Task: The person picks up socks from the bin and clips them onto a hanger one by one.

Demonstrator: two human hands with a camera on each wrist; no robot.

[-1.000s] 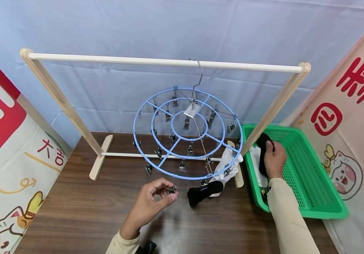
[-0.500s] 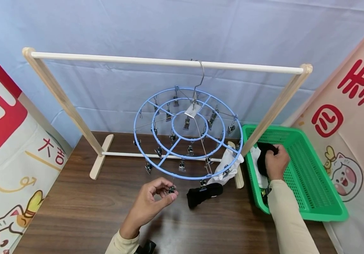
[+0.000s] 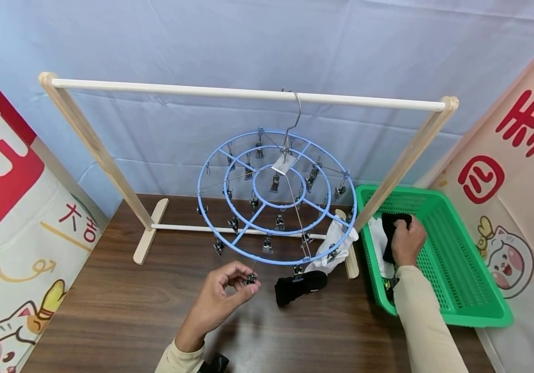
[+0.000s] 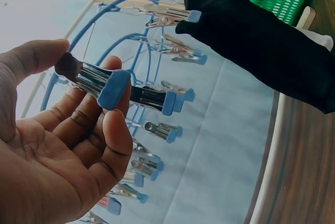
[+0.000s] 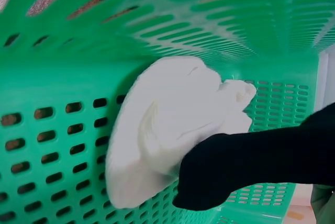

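Pinching a small metal clip (image 4: 94,80) between thumb and fingers, the left hand (image 3: 220,295) is just below the near edge of a round blue hanger (image 3: 267,260), out over the table (image 3: 122,311). From the left wrist view the clip has a blue tip, and I honestly can't tell if its mouth is parted. Meanwhile the right hand (image 3: 408,242) is over by the left edge of the green basket (image 3: 467,280), thumb and fingers gripping a black sock (image 5: 251,158) that hangs down inside. Some white fabric (image 5: 162,124) is lying in there too, against the basket's left side, and there's something dark with a bit of yellow (image 3: 389,290) in the near left corner, too hidden to make out. The basket itself sits along the table's right edge, beside the rack's right post (image 3: 408,160). The hanger is hooked over the rack's white bar (image 3: 178,91), with more clips dangling all round its rings. Two pieces are already up: another black sock (image 3: 299,288) clipped at the hanger's near edge, right of the left hand, and a white sock (image 3: 341,241) at its right edge, partly behind the blue ring.
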